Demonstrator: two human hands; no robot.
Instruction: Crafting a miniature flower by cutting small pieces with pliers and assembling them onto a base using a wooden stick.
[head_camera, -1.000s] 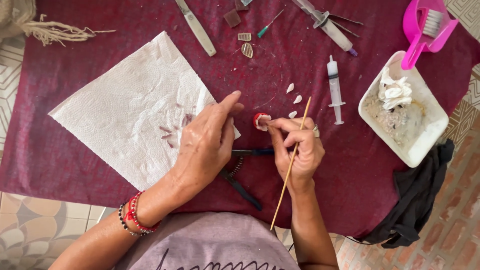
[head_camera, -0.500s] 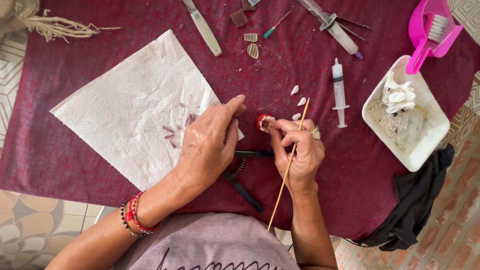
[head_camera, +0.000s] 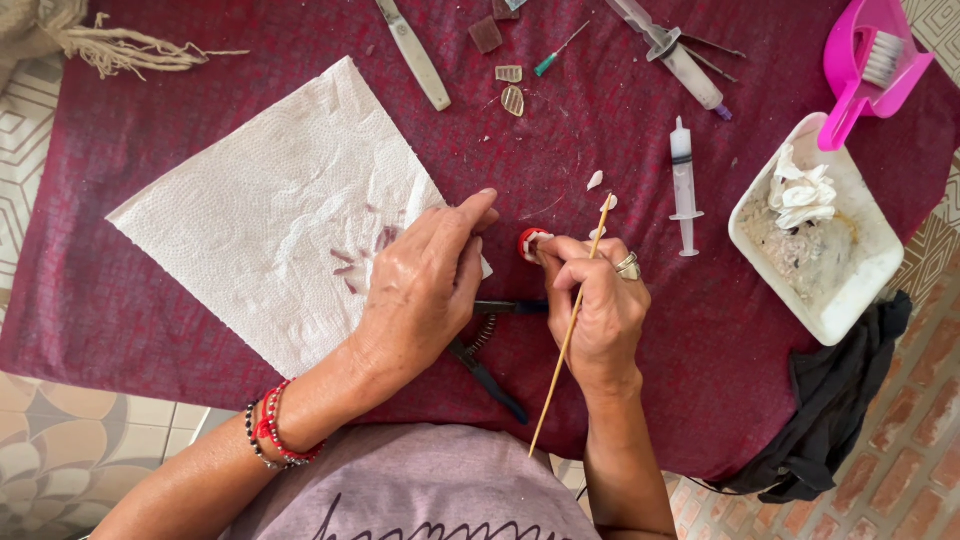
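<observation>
On the counter (head_camera: 200, 300), right hand (head_camera: 600, 310) grips a thin wooden stick (head_camera: 568, 335), fingertips closed on a small red piece (head_camera: 530, 243); left hand (head_camera: 420, 290) rests flat on the paper towel (head_camera: 260, 220), holding nothing.

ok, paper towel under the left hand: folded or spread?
Spread. The paper towel lies flat as one open sheet on the maroon cloth, corners out, reddish smears near the left hand resting on its edge.
</observation>
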